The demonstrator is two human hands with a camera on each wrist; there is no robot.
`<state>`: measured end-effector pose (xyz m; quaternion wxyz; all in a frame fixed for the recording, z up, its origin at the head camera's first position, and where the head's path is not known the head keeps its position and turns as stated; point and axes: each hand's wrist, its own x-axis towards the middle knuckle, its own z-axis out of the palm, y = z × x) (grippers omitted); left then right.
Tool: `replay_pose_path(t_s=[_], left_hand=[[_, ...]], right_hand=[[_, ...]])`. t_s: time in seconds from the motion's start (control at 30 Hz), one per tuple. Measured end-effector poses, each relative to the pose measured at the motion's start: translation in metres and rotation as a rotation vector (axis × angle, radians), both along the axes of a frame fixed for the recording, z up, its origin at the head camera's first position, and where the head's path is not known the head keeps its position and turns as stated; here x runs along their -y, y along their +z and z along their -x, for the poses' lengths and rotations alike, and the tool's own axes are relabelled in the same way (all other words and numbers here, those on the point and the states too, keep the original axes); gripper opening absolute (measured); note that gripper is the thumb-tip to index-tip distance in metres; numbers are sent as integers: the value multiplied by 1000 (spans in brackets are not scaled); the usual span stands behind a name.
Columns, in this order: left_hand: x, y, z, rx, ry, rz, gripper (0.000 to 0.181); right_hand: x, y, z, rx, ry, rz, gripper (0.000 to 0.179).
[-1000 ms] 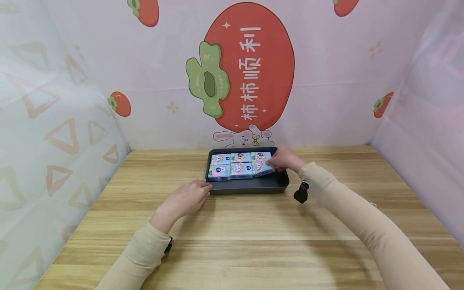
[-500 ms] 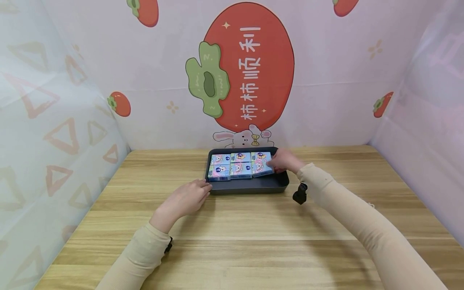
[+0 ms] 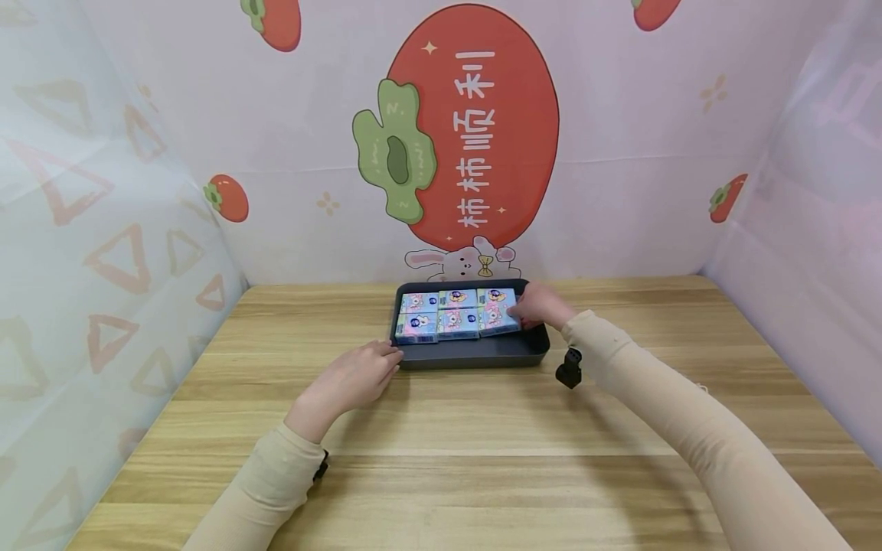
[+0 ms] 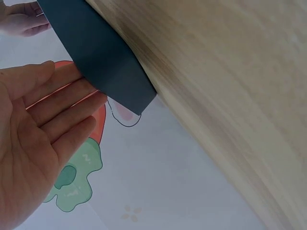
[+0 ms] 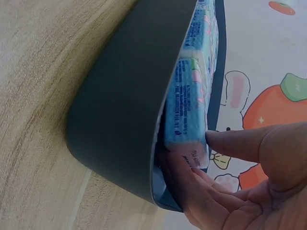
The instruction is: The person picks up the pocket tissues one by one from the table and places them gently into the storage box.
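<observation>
Small blue-and-pink tissue packs (image 3: 458, 323) lie in two rows inside a dark grey tray (image 3: 475, 353). My right hand (image 3: 542, 304) reaches over the tray's right end and pinches the front right tissue pack (image 3: 498, 320). In the right wrist view, the thumb lies on that pack's top edge and the fingers (image 5: 182, 177) bend against its end, inside the tray wall. My left hand (image 3: 354, 375) touches the tray's front left corner; in the left wrist view its fingers (image 4: 67, 108) are nearly straight, tips against the tray's outer wall (image 4: 103, 57).
The tray stands near the back of a wooden table (image 3: 455, 459). Behind it rises a pale backdrop (image 3: 296, 153) printed with a large red persimmon and a rabbit. Patterned sheets close off the left and right sides. A strip of bare tray floor shows before the packs.
My right hand has shifted very slightly, and the front right tissue pack sits a little straighter beside its neighbour. My left hand and the tray have stayed in place.
</observation>
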<state>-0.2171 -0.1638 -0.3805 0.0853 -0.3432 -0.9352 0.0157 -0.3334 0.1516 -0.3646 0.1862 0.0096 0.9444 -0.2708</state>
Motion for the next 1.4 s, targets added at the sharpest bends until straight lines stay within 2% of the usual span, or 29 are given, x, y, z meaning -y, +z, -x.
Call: replay_pose_path(t_s=[0.37,0.8,1.13,1.4], left_hand=[[0,0,0,9,3,-1,26],[0,0,-1,0,-1,3,25],[1,1,-2,-3,-1,5,25],[2,1,-3,4,13,11,25]], right_hand=[[1,0,-2,-30,23,-49,34],[3,-2,-3,-24,32,-67,35],[5,-5,0,-24,37,-40,32],[6,-2,-2,-15,15,-18,29]])
